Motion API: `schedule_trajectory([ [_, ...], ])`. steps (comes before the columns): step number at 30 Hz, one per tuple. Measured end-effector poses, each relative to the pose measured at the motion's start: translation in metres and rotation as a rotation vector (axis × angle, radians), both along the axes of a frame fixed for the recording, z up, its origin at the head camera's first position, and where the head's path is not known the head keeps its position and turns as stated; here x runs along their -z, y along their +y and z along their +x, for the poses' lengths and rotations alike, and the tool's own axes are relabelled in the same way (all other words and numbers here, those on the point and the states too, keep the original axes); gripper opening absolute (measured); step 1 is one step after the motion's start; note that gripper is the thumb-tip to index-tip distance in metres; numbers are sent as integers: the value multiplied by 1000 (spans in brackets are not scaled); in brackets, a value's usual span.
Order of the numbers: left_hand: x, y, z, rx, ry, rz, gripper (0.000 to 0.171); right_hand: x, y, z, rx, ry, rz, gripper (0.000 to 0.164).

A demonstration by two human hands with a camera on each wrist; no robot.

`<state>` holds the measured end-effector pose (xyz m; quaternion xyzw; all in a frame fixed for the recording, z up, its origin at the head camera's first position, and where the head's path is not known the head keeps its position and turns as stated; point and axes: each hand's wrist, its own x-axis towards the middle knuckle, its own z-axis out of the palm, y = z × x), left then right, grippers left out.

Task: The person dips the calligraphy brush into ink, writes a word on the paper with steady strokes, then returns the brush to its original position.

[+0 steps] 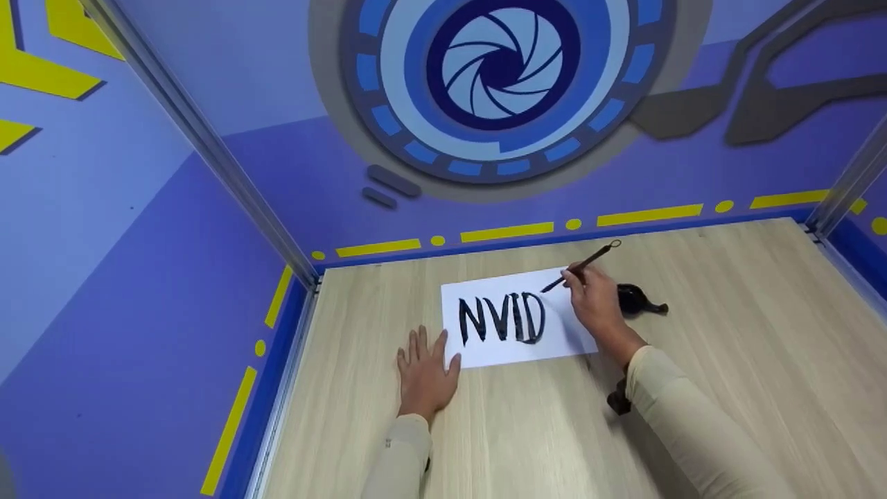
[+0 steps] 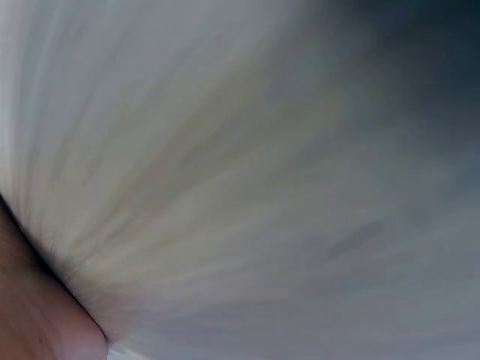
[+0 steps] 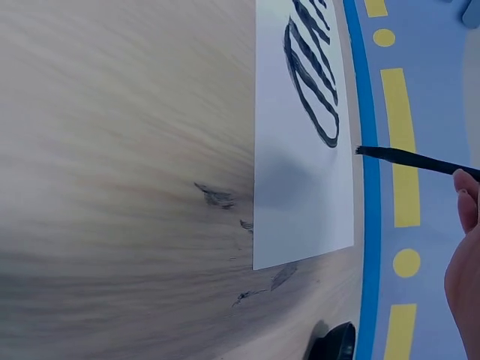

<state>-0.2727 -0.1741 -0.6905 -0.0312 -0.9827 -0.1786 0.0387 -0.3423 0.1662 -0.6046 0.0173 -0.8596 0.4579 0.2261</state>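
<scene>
A white sheet of paper lies on the table with the letters NVID painted in thick black strokes. My right hand pinches a dark ink brush over the sheet's upper right part. In the right wrist view the brush has its dark tip apart from the paper, and part of the hand shows at the right edge. My left hand rests palm down with fingers spread, its thumb at the sheet's lower left edge. Only some skin of the left hand shows in the left wrist view.
A glossy black dish with a narrow curved end sits right of the paper, partly behind my right hand. Dark smudges mark the wooden table near the sheet. A blue and purple printed wall stands at the back and left.
</scene>
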Motion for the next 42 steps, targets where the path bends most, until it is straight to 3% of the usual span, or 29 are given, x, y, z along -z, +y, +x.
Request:
schedule_trajectory([
  [12,-3,1,1,-6,-17,-4,64,-2,2,0,87,-25,-17,23],
  [21,-3,0,-1,-9,-31,-43,64,3,2,-8,118,103,-7,23],
  [27,-1,-2,-2,-14,0,-38,64,6,-2,-11,151,103,6,23],
  [33,-3,0,0,-11,-15,-43,64,10,-6,-13,167,120,-71,21],
  [42,-6,2,2,-13,-30,-34,64,18,-13,-16,236,54,-271,24],
])
